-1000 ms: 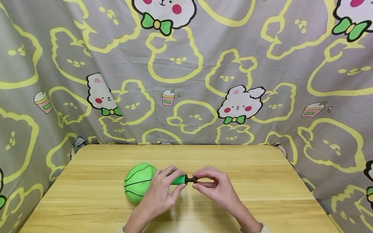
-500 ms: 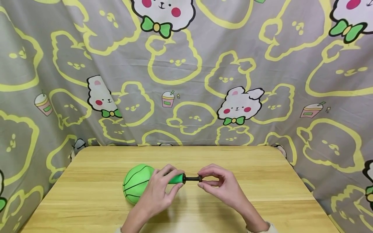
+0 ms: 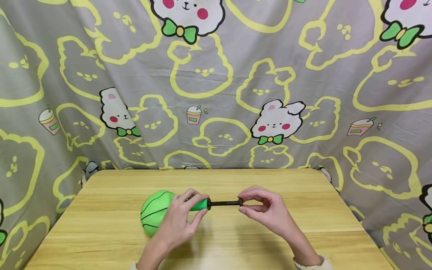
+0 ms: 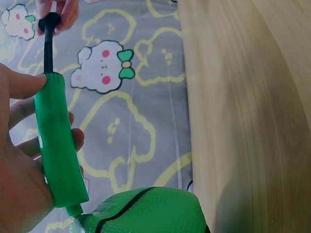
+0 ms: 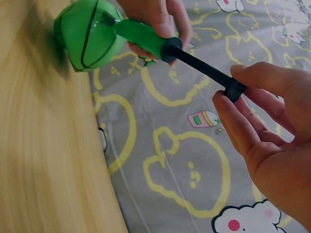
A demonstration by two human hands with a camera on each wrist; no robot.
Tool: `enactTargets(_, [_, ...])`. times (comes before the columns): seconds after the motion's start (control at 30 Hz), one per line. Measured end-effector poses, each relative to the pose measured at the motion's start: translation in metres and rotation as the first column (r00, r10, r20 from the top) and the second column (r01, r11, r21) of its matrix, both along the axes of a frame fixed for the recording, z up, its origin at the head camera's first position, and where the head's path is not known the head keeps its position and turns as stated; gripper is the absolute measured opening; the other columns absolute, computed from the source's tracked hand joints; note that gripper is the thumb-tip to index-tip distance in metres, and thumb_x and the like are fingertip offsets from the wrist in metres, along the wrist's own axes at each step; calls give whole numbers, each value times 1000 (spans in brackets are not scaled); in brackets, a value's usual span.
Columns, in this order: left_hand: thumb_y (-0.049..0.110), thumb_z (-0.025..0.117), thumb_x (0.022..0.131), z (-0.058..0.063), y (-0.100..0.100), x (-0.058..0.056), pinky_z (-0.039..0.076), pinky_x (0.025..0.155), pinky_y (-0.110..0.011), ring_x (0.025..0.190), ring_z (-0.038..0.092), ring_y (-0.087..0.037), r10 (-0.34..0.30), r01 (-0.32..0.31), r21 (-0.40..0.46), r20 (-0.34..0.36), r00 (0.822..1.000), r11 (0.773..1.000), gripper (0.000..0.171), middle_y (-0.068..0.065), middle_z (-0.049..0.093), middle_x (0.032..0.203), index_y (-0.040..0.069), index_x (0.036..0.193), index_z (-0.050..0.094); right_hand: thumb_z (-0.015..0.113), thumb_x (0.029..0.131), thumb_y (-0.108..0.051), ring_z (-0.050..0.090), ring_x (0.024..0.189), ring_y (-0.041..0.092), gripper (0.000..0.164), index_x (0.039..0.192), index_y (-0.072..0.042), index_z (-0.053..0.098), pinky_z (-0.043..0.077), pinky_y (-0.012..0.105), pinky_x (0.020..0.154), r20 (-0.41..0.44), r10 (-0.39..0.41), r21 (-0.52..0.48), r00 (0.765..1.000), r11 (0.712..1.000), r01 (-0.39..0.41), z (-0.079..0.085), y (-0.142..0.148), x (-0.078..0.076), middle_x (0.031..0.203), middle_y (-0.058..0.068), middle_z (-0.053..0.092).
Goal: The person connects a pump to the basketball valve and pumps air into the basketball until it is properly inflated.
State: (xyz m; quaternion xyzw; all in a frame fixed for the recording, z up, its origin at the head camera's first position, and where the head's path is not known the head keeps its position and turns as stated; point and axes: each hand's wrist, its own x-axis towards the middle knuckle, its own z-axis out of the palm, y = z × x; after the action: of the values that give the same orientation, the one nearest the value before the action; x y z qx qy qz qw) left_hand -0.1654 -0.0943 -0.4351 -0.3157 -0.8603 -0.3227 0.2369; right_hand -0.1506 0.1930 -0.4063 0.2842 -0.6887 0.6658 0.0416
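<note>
Reading across from the left: green ball [image 3: 155, 213] with black seam lines, looking slack and lopsided, over the left part of the worktop [image 3: 101, 240]; whether it rests on the wood or hangs just above, cannot tell for sure. Next, the green pump barrel [image 4: 56, 145], its narrow tip meeting the ball's puckered spot in the left wrist view. Left hand [image 3: 180, 217] clamped on that barrel, thumb by the collar end, other fingers curled round behind. Then the black rod [image 3: 224, 203], bare between the two hands, running roughly level to its end knob [image 5: 234, 90]. Right hand [image 3: 266, 206] pinches that knob, thumb on one side, fingers on the other. Patterned curtain [image 3: 202, 150] behind.

Change over the last second: rod showing much longer, right hand farther from the left, grips alike. Judged from that, an outward pull, leaving more rod for an inward push
</note>
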Motion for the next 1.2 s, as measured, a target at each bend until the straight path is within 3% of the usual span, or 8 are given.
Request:
enactTargets(0.2, [24,76,92,3,-4,-1,46,83,-36,97,60,-6,17,-17,0,6,1000,1000,28,12,62,107,24,120,72,77,84,11,69,104,25,29,112,11,69,58,47,82,1,-15,19,1000,1000,15,7,13,-1,114,24,65])
enactTargets(0.57, [24,74,93,2,-2,-1,46,82,-36,96,61,-5,12,-12,-5,-7,1000,1000,27,12,62,106,22,120,71,78,85,9,68,105,25,28,112,5,71,58,46,82,21,-23,46,1000,999,22,13,23,0,114,21,66])
enactTargets(0.87, [22,74,93,1,1,1,48,85,-37,95,61,-5,0,0,-7,-5,1000,1000,27,12,62,106,22,120,71,79,85,8,69,105,25,27,111,3,73,58,46,81,29,-9,25,1000,1000,8,7,14,0,110,25,66])
enactTargets(1.2, [23,75,90,-2,7,3,47,82,-35,94,62,-6,6,-8,-34,-51,999,999,28,10,63,106,19,118,72,80,84,7,70,102,26,27,110,3,74,58,46,80,16,-4,-30,1000,1000,5,-6,-10,1,106,29,66])
